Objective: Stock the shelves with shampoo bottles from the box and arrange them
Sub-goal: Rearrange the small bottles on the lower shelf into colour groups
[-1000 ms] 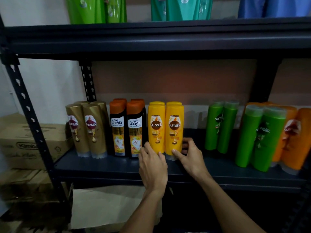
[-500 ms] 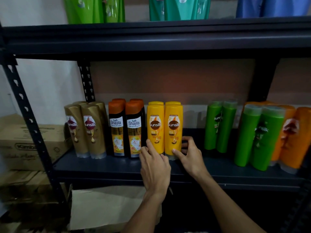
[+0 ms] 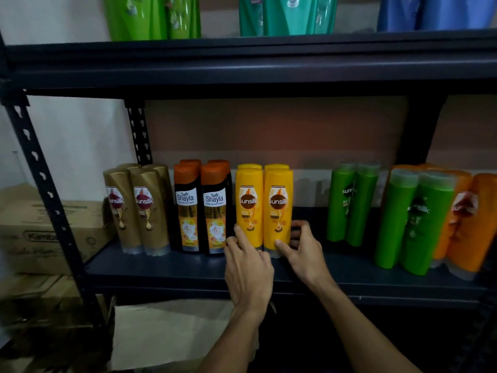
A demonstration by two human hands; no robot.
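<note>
Two yellow Sunsilk shampoo bottles stand side by side on the dark middle shelf (image 3: 161, 267), with two more behind them. My left hand (image 3: 247, 267) touches the base of the left yellow bottle (image 3: 248, 205) with straight fingers. At the right yellow bottle (image 3: 278, 205), my right hand (image 3: 304, 249) grips the base: thumb on the front, fingers curled round its right side. Left of the yellow pair stand black Safi Shayla bottles (image 3: 215, 208) and gold Sunsilk bottles (image 3: 145, 208).
A gap separates the yellow pair from green Sunsilk bottles (image 3: 352, 205), more green ones (image 3: 414, 222) and orange ones (image 3: 473, 227) at the right. Refill pouches (image 3: 153, 17) line the upper shelf. Cardboard boxes (image 3: 35, 232) are stacked at the left; an open box flap (image 3: 166, 332) lies below the shelf.
Both hands stay at the bases of the yellow bottles; my left fingers have crept slightly higher. The bottles have barely shifted.
</note>
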